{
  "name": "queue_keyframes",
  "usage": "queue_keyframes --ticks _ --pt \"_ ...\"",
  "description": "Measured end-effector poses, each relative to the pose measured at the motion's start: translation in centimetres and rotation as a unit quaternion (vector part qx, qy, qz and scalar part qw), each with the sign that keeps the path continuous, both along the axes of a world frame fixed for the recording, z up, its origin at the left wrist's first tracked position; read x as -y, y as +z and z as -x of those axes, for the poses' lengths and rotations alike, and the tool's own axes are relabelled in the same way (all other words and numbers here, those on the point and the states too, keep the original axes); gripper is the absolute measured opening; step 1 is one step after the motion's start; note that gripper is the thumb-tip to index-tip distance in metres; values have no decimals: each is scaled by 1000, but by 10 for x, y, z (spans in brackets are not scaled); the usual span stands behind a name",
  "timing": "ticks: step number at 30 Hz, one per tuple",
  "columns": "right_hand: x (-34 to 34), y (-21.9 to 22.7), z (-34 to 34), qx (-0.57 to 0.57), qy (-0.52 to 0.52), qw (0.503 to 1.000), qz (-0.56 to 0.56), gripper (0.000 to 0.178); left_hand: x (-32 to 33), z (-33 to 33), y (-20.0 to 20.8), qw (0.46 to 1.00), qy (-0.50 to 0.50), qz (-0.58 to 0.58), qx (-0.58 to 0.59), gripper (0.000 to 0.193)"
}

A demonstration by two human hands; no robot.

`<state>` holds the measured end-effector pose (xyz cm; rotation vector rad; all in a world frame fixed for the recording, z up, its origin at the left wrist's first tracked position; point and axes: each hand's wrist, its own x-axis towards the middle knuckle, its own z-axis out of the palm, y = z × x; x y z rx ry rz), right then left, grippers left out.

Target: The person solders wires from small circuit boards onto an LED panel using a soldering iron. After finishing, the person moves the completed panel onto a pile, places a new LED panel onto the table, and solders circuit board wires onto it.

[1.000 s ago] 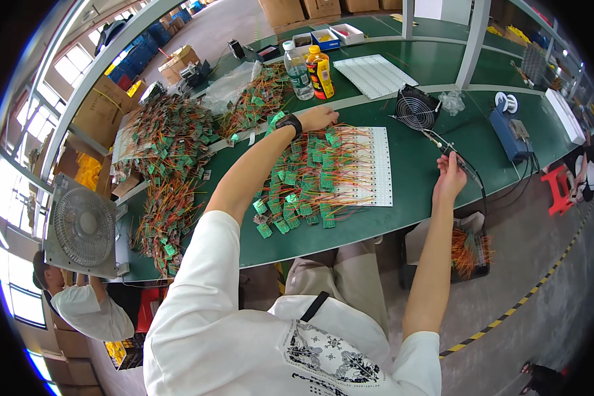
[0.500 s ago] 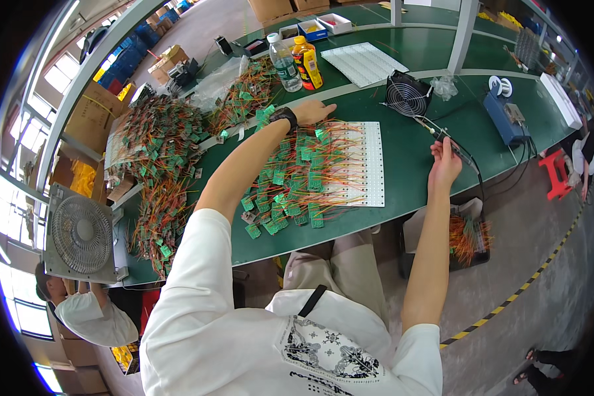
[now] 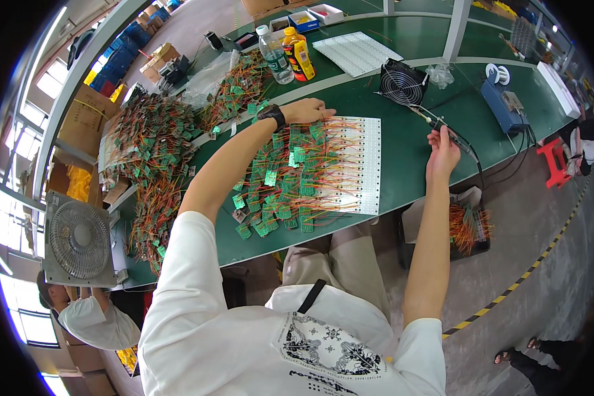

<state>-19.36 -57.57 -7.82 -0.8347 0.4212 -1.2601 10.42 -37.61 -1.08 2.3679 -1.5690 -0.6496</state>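
Note:
My right hand (image 3: 443, 155) grips a thin soldering iron (image 3: 437, 125) with a black cable, its tip end pointing up and left toward a small black fan. My left hand (image 3: 307, 111), with a dark band on the wrist, is at the far left corner of a white perforated board (image 3: 366, 165). Its fingers are bent together over the wire ends; what they pinch is hidden. Rows of red and orange wires (image 3: 340, 155) lie on that board, joined to green circuit boards (image 3: 270, 178) spread on its left.
A big heap of wired circuit boards (image 3: 148, 138) covers the table's left. Farther back are a water bottle (image 3: 275, 56), a yellow-capped drink bottle (image 3: 298, 56) and another white board (image 3: 356, 54). The fan (image 3: 402, 84) and a blue box (image 3: 503, 105) with a wire spool stand right.
My left fingers have curled down toward the wires at the board's corner. The view has shifted slightly. My right hand still holds the soldering iron near the fan.

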Motion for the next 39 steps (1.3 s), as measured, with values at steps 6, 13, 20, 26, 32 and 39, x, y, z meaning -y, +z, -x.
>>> queue_keyframes --ticks 6,13,20,26,32,39 --pt "-2 1 -1 -9 -2 1000 0 19 7 -6 31 974 -137 -179 37 72" --pt "-4 4 0 -3 -6 1000 -23 18 6 -18 35 945 -105 -246 -188 70" --pt "1 5 3 -10 -5 1000 -11 18 -18 12 76 943 -131 -177 -250 53" --pt "0 4 -3 -38 7 999 -16 19 -90 -26 98 970 -54 31 -236 40" --pt "0 -6 -7 -46 6 998 -34 23 -202 -30 139 905 142 248 -315 37" --pt "7 -15 0 -60 14 998 1 22 -330 -67 117 789 316 437 -294 29"
